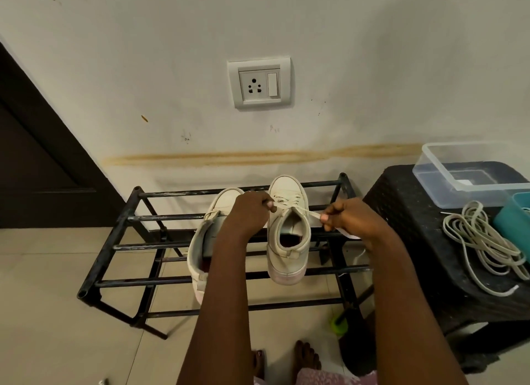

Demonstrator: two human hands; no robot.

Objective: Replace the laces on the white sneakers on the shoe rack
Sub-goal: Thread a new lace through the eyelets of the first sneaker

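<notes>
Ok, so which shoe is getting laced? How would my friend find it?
Look below the wall socket to the black metal shoe rack against the wall. Two white sneakers sit on its top bars; pick the right sneaker. Unlike the left sneaker, which is tilted sideways, it stands upright, and the left hand and right hand pinch its lace.

Bare forearms (pixel 220 298), bare feet (pixel 307 356), pink patterned garment (pixel 324 378).

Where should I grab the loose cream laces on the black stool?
Pinch the tangled pile of flat cream shoelaces by its free end, from above, near the front edge of the black textured plastic stool; that end trails clear of the loops.
</notes>
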